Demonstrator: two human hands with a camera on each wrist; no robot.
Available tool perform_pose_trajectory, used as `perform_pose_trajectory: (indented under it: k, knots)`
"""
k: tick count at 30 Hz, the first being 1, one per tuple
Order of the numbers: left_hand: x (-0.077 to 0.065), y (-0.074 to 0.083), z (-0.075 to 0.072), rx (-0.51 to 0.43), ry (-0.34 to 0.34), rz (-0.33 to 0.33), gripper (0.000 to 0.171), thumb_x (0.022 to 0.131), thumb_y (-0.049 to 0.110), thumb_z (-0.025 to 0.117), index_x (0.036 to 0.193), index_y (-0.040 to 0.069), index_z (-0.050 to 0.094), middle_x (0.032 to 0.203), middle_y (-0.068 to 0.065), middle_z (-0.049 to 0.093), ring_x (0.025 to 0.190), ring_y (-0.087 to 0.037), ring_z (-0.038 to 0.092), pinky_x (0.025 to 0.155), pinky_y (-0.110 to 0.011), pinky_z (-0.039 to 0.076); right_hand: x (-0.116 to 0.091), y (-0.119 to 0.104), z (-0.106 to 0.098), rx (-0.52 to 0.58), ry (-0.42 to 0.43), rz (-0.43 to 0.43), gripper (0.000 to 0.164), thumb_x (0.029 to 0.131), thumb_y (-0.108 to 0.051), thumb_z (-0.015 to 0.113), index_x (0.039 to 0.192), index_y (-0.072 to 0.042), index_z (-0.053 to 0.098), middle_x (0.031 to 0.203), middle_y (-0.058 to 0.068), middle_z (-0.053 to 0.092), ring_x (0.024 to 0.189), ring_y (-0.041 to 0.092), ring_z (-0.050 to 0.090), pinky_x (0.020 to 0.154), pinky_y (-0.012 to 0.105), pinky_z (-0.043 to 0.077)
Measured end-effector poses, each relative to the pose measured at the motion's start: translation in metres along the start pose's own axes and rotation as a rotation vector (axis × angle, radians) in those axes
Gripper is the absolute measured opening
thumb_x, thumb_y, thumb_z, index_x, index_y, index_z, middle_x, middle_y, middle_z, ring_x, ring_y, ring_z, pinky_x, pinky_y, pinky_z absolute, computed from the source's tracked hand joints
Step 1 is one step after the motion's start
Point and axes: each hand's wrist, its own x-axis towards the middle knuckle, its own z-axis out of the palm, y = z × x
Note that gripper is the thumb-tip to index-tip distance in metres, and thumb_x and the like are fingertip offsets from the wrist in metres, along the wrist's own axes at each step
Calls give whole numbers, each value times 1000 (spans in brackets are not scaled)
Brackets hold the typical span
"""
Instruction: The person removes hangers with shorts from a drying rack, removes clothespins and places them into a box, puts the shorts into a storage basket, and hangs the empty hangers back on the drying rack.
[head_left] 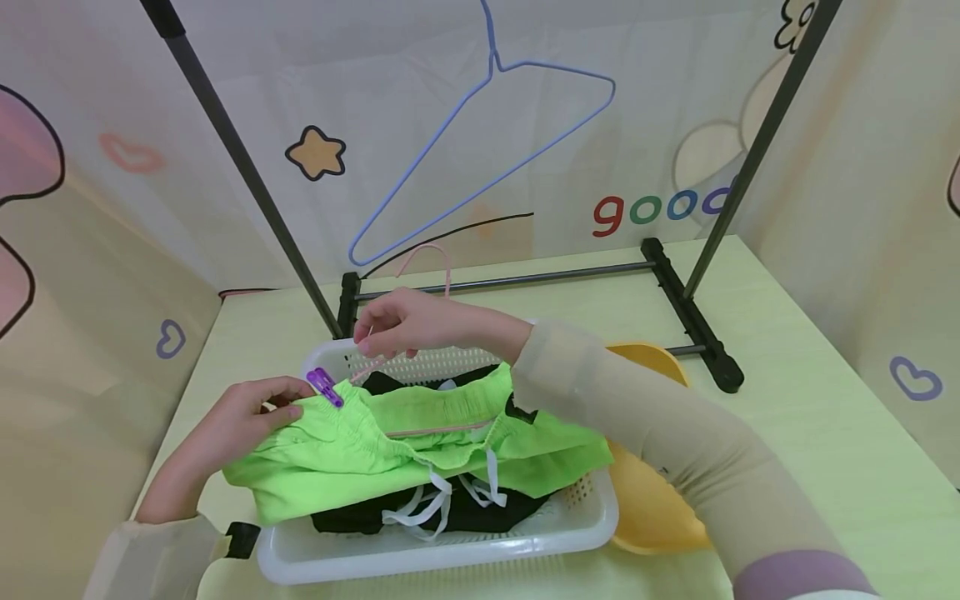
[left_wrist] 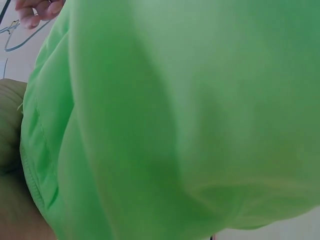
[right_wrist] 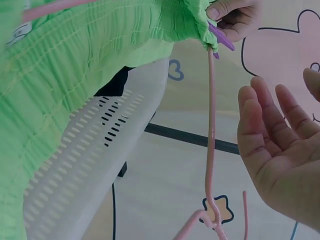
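Bright green shorts (head_left: 315,454) with an elastic waistband and white drawstrings lie over a white basket (head_left: 435,562). My left hand (head_left: 243,421) grips the waistband at its left end, beside a purple clothespin (head_left: 325,387) clipped there. A pink hanger (right_wrist: 211,125) runs inside the waistband; its hook rises behind my right hand (head_left: 420,323). In the right wrist view, that hand's fingers (right_wrist: 272,117) are loosely bent, apart from the hanger and holding nothing. Green fabric (left_wrist: 165,125) fills most of the left wrist view and hides the left fingertips.
Black clothing (head_left: 360,518) lies in the basket beneath the shorts. A yellow basin (head_left: 660,517) stands against the basket's right side. Behind is a dark rack with a base bar (head_left: 517,280) and slanted posts (head_left: 251,171). A blue hanger (head_left: 431,146) hangs above the table (head_left: 810,400).
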Motion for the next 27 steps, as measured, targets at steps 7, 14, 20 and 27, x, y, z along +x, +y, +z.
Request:
perform_pose_trajectory:
  k: [7,14,20,27]
  knots:
    - [-2,0,0,-11,4,15,19,81,3,60,98,8,65,96,-7,65,78,1,51,66,-21,45,18,2,5,47,-5,42,19,88,-22,54,102,-11,57,88,-1,61,71,15,50,56,19,41]
    - [-3,-1,-2,-19,26,51,21,79,3,63,99,5,66,96,-9,66,77,2,51,63,-21,45,32,-3,13,-17,-37,86,18,87,-23,55,99,-10,59,81,-1,57,66,12,45,52,19,38]
    - [-2,-1,-3,-17,27,63,22,78,2,63,100,4,66,93,-8,66,76,1,52,62,-21,46,42,-4,21,-48,-83,146,19,86,-25,56,96,-9,57,65,1,45,50,9,35,45,19,29]
    - [-3,-1,-4,-5,39,80,22,77,1,64,99,4,66,91,-7,66,76,1,52,63,-21,46,57,-1,31,-34,-127,204,19,85,-28,57,90,-11,53,56,0,40,44,7,27,42,20,21]
